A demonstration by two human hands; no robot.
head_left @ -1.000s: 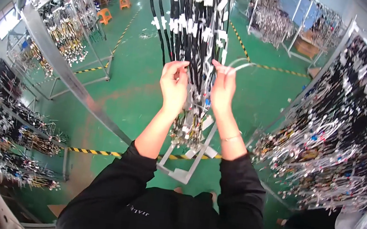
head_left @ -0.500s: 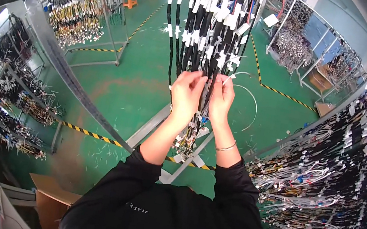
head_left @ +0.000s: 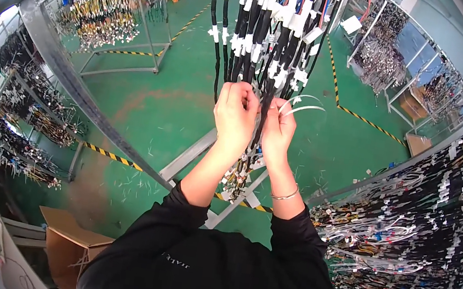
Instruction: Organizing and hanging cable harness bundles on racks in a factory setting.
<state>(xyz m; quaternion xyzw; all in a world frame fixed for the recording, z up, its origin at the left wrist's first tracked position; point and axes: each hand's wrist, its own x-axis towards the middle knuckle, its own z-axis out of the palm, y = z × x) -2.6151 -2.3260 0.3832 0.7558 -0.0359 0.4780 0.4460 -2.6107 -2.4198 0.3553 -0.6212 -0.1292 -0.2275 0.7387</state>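
A bundle of black-taped wire harnesses with white labels hangs down in front of me. My left hand is closed at the bundle's left side, its fingers curled; what lies between its fingertips is hidden. Across from it, my right hand is closed by a dark harness branch that runs down between the hands. Thin white cable ties stick out in curves to the right from its thumb and fingers. Below the hands, the harness ends show small connectors and loose wires.
Racks thick with harnesses stand at right, at left and farther back. A grey metal frame bar slants down on my left. An open cardboard box sits lower left. Yellow-black tape marks the green floor.
The long white cable tie that looped down right of my right hand now shows as shorter curves higher up. Both hands stay at the bundle. The view has shifted slightly.
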